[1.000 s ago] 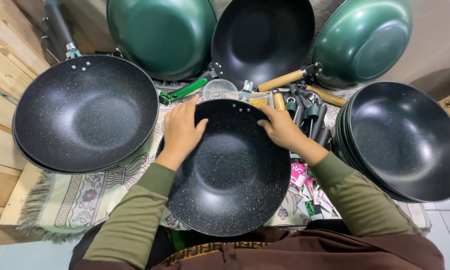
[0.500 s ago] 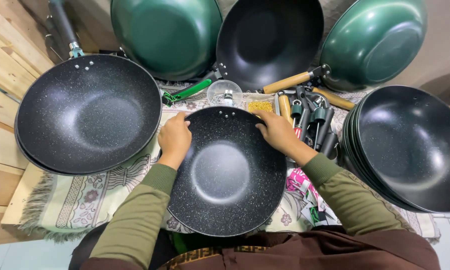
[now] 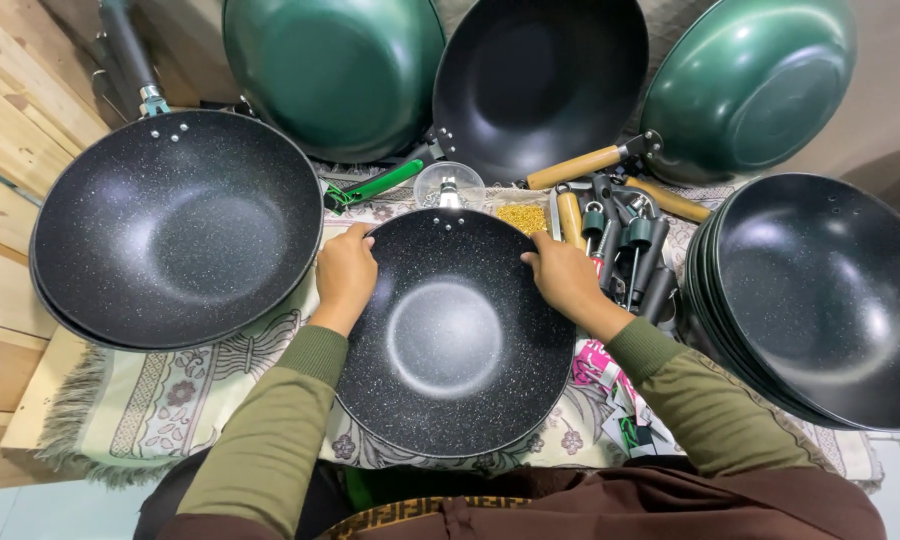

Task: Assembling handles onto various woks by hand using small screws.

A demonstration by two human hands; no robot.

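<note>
two hands: both grip the rim of one speckled black wok, one on each side.
far left: wooden planks (image 3: 0,130) beside a fringed patterned cloth (image 3: 160,400) that covers the work surface.
left wok: a large speckled black wok (image 3: 175,225) with a dark handle, lying on the cloth, well apart from the hands.
left hand: the left hand (image 3: 345,275) is clenched over the left rim of the middle wok, fingers curled inside the edge.
middle wok: the middle wok (image 3: 450,335) sits open side up in front of the person, three rivets at its far rim.
back row: a green wok (image 3: 335,70), a black wok (image 3: 540,80) and another green wok (image 3: 750,85) lean upright behind.
right hand: the right hand (image 3: 565,275) grasps the right rim of the middle wok.
handles: loose handles (image 3: 620,235), wooden and dark, lie just beside the right hand.
far right: a stack of black woks (image 3: 820,295).
</note>
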